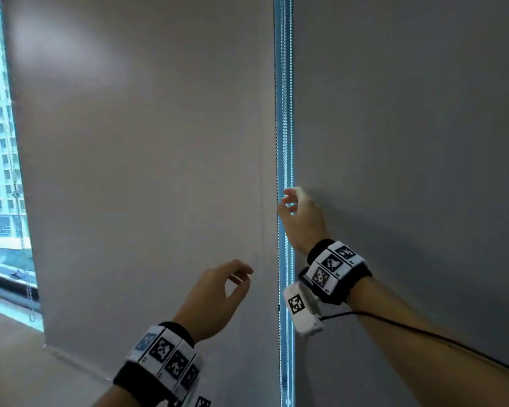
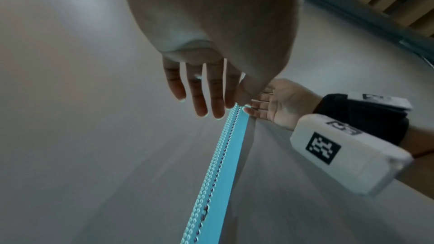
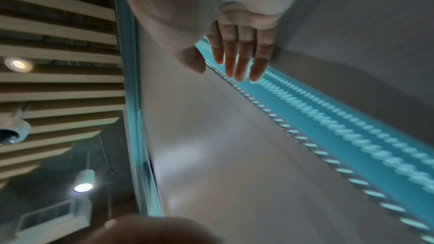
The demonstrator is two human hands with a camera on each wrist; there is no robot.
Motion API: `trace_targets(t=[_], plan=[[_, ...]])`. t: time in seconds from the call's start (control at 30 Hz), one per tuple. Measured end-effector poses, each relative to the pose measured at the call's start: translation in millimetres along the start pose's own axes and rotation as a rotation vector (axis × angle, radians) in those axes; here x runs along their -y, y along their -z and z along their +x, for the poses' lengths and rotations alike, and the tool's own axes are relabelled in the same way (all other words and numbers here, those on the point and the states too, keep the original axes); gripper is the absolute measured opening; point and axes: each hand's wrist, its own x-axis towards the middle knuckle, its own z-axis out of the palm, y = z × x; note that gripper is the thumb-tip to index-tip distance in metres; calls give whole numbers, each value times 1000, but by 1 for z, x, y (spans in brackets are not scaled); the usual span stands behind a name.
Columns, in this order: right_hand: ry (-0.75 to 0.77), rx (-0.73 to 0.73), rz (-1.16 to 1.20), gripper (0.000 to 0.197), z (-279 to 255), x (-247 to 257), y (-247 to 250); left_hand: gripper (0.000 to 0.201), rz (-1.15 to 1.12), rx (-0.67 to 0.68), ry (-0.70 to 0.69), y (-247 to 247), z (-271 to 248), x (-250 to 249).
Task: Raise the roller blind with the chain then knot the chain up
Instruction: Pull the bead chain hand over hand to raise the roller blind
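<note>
Two grey roller blinds hang side by side, the left blind (image 1: 144,171) and the right blind (image 1: 409,142). Bead chains (image 1: 283,113) run down the bright gap between them. My right hand (image 1: 287,201) reaches into that gap at mid height. In the right wrist view its fingers (image 3: 241,62) lie straight over the chains (image 3: 293,133), and the thumb sits beside the darker strand without pinching it. Lower and to the left, my left hand (image 1: 241,277) hovers in front of the left blind with relaxed fingers (image 2: 202,90), holding nothing. The left wrist view shows the chains (image 2: 218,155) just past its fingertips.
At the far left an uncovered window (image 1: 0,142) shows buildings outside, with another chain (image 1: 15,195) hanging before it above the sill (image 1: 9,289). The left blind's bottom bar (image 1: 71,359) hangs near the floor. Overhead are ceiling slats (image 3: 58,81) and lamps (image 3: 83,186).
</note>
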Motion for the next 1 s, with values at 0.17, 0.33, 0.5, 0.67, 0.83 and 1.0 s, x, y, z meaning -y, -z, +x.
trace_targets(t=[0.17, 0.33, 0.5, 0.67, 0.83, 1.0], plan=[[9, 77, 170, 26, 36, 21, -14, 18, -11, -46, -1, -2, 17, 5], [18, 148, 529, 18, 74, 49, -10, 15, -40, -60, 17, -8, 26, 12], [185, 26, 447, 43, 91, 47, -19, 15, -72, -50, 20, -12, 31, 21], [195, 3, 530, 43, 87, 41, -21, 17, -75, -39, 7, -13, 41, 26], [164, 122, 646, 40, 58, 32, -25, 28, -182, -99, -15, 5, 74, 15], [157, 149, 514, 44, 17, -1, -42, 42, -372, -178, -40, 33, 123, -13]])
